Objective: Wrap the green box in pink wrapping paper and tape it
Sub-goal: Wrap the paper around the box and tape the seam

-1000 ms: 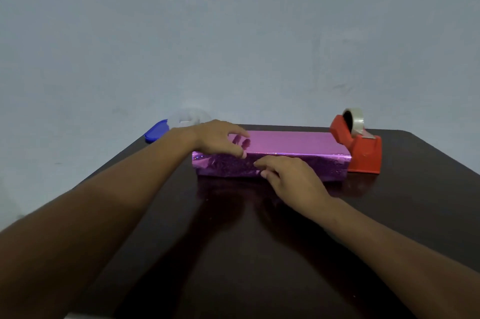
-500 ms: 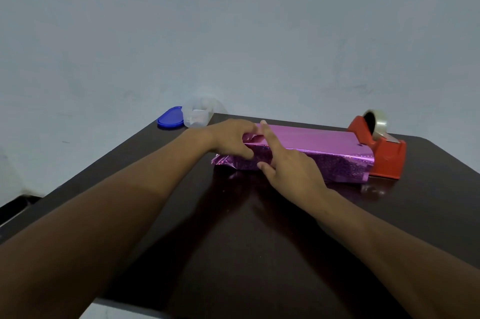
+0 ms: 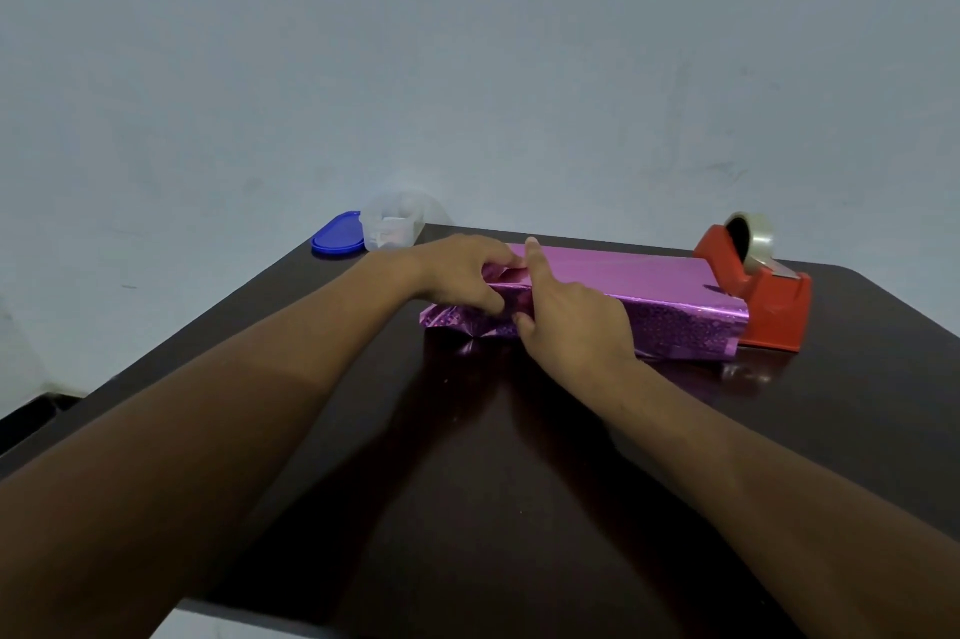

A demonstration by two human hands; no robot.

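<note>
A long box wrapped in shiny pink paper lies across the dark table; no green shows. My left hand sits at the box's left end with curled fingers pinching the loose paper there. My right hand lies against the box's front and top near that same end, index finger straight along the top. Crumpled paper sticks out below my hands at the left end. A red tape dispenser with a clear roll stands touching the box's right end.
At the table's far left corner sit a blue lid and a clear plastic container. A pale wall rises behind the table. The near half of the table top is bare dark wood under my forearms.
My right hand slid left along the box to the left end, beside my left hand. My left hand closed on the end paper. The view shifted left.
</note>
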